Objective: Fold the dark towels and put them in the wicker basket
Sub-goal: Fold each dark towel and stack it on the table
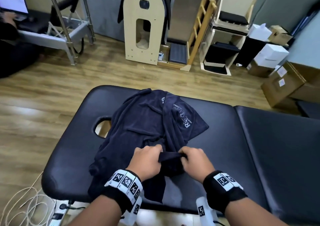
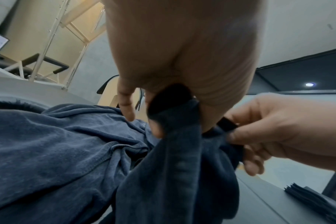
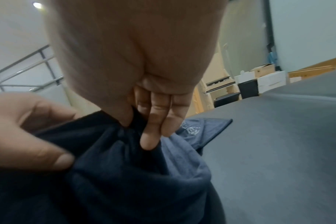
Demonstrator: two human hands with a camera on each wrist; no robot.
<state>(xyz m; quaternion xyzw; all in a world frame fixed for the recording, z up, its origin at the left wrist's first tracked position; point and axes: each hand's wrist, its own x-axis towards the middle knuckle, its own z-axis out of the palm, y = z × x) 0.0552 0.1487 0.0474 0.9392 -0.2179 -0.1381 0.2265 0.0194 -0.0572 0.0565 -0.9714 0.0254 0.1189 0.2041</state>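
A crumpled heap of dark navy towels (image 1: 147,125) lies on the black padded massage table (image 1: 259,148), one with white lettering (image 1: 186,120) facing up. My left hand (image 1: 147,161) and right hand (image 1: 195,160) sit close together at the near edge of the heap, each pinching the same bunched towel edge (image 1: 170,156). In the left wrist view the left hand (image 2: 175,106) grips the towel (image 2: 67,144) and the right hand (image 2: 278,133) pinches it beside. In the right wrist view the right hand (image 3: 144,121) pinches the cloth (image 3: 125,174). No wicker basket is in view.
The table has a face hole (image 1: 102,125) at its left end. Beyond it are a wooden floor, wooden exercise equipment (image 1: 143,30), stacked cardboard boxes (image 1: 284,87) at the right, and a person at a laptop (image 1: 12,2) at far left. A rope (image 1: 26,206) lies on the floor, near left.
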